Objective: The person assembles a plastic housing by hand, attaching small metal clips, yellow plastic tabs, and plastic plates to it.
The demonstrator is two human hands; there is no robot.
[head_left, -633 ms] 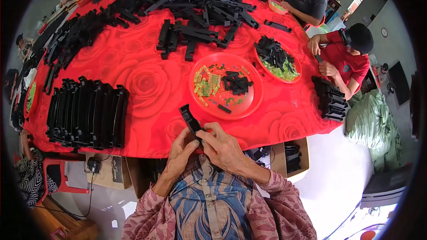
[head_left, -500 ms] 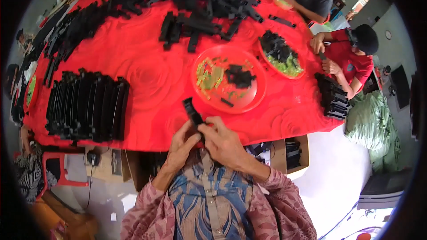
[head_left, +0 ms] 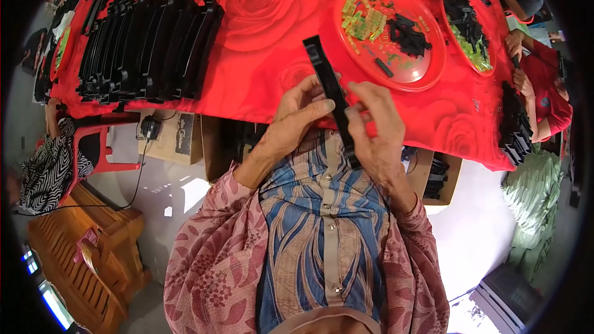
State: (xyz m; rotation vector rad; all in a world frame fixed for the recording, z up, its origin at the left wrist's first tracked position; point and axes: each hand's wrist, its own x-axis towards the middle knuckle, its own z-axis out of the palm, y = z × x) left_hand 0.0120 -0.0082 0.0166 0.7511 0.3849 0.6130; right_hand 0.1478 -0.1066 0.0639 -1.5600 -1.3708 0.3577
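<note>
A long black plastic strip (head_left: 329,83) with a hooked far end is held slantwise in front of my chest, just off the table's near edge. My left hand (head_left: 291,125) grips it, thumb laid on its face and fingers behind. Curled in beside it, my right hand (head_left: 378,131) has its thumb and fingers against the strip's right edge. Whether a small piece sits between those fingertips is hidden. Beyond my hands lies a round red tray (head_left: 411,76) holding yellow-green clear pieces (head_left: 370,25) and small black pieces (head_left: 409,38).
Many similar black strips (head_left: 151,46) stand in a row at left on the red tablecloth (head_left: 257,9). A second red tray (head_left: 476,31) lies at right, near a co-worker in a red shirt (head_left: 550,86). Open cardboard boxes (head_left: 442,179) sit below the table edge.
My view has tipped downward, so the table sits higher in the picture. The strip now shows more of its length, slanting across my front. My right fingers have loosened and spread slightly along it.
</note>
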